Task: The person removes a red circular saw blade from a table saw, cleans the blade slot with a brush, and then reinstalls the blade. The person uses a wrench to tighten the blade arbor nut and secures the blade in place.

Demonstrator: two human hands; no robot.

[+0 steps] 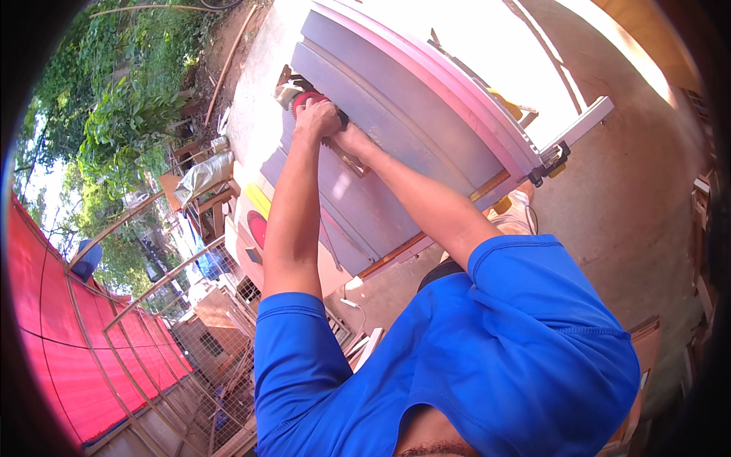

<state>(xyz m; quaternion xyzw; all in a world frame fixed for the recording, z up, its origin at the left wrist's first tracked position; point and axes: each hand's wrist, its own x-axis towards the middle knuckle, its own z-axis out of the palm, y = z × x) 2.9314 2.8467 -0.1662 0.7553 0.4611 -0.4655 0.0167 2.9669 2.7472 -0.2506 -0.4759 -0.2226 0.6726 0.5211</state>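
Note:
Both my arms stretch out over a grey table saw top [403, 126]. My left hand [318, 119] is closed on a round red disc [306, 99] that looks like a saw blade, at the long opening in the top. Just to its right, my right hand [352, 140] reaches into the same spot, beside the dark edge of the opening. Its fingers are curled, and what they hold is hidden. A pale bracket-like part [286, 93] stands just left of the disc.
A pink rail [487, 126] runs along the right side of the saw, with a pale bar [582, 122] sticking out. Left of it lie a board with a yellow stripe [257, 199], a draped cover [204, 180], wire mesh fencing [217, 358] and red sheeting [84, 327].

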